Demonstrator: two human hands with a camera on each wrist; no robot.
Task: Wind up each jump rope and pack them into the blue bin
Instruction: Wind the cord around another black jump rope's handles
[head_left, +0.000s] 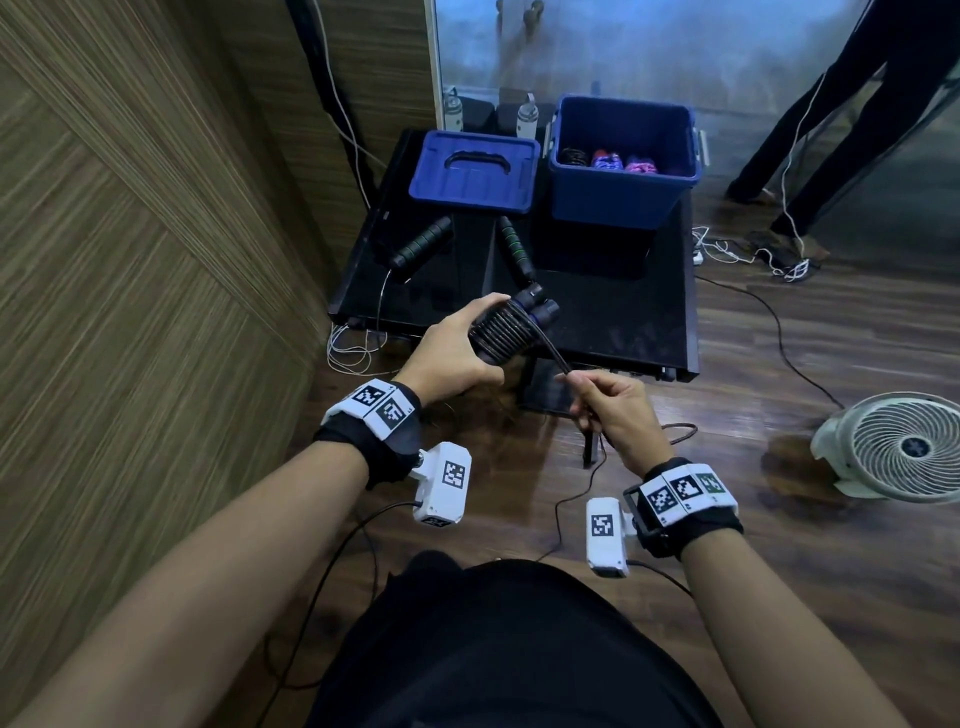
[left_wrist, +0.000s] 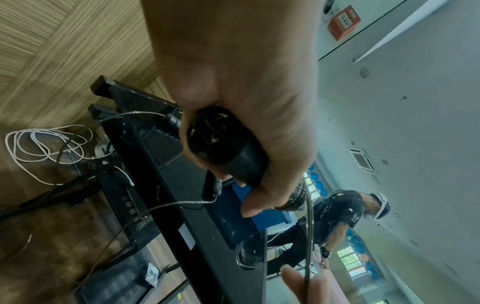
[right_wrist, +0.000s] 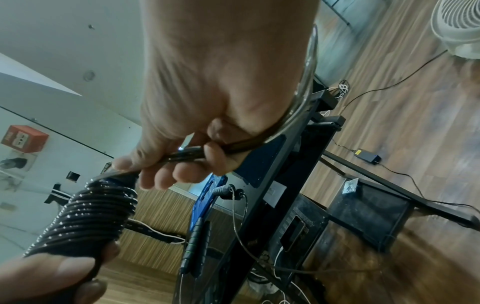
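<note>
Black wound rope (head_left: 506, 328), hands (head_left: 451, 354) beyond table edge (head_left: 519, 347)

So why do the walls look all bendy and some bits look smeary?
Head view: the wide lens curves the wood wall and black table, though it stays fairly sharp. Left wrist view: the left hand fills the frame, soft, with a streaky floor. Right wrist view: the right hand looks soft; the wound rope shows glints.

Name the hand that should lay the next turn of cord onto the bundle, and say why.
Right. The right hand already pinches the loose cord just beside the wound bundle, while the left hand has its grip wrapped around the bundle, holding it steady.
</note>
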